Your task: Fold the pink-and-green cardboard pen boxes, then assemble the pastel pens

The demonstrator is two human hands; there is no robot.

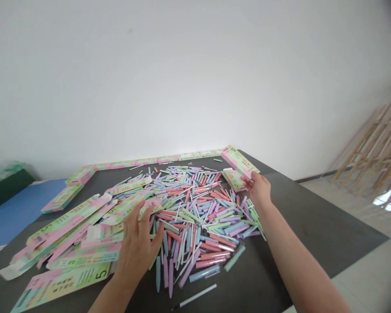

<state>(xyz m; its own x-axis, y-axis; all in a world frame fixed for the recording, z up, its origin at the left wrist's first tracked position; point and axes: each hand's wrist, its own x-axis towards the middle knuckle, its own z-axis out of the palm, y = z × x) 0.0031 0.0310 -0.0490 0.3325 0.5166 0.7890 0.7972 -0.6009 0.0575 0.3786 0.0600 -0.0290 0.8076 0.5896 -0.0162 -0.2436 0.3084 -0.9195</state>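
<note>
A large heap of pastel pens (195, 208) in pink, blue, green and lilac lies loose across the dark table, with thin white refills mixed in. My right hand (259, 187) grips the end of a pink-and-green cardboard pen box (239, 161) marked 5, and a second box (233, 179) lies just beside it. My left hand (138, 243) rests with its fingers spread at the heap's near left edge, touching pens and the flat boxes (65, 226) piled on the left. Part of the heap is hidden beneath that hand.
The dark grey table (313, 226) has a corner at the right. A row of boxes (156, 160) lines its far edge. A blue surface (16, 217) and a dark green box (6, 187) lie left, with a wooden rack (374, 143) far right.
</note>
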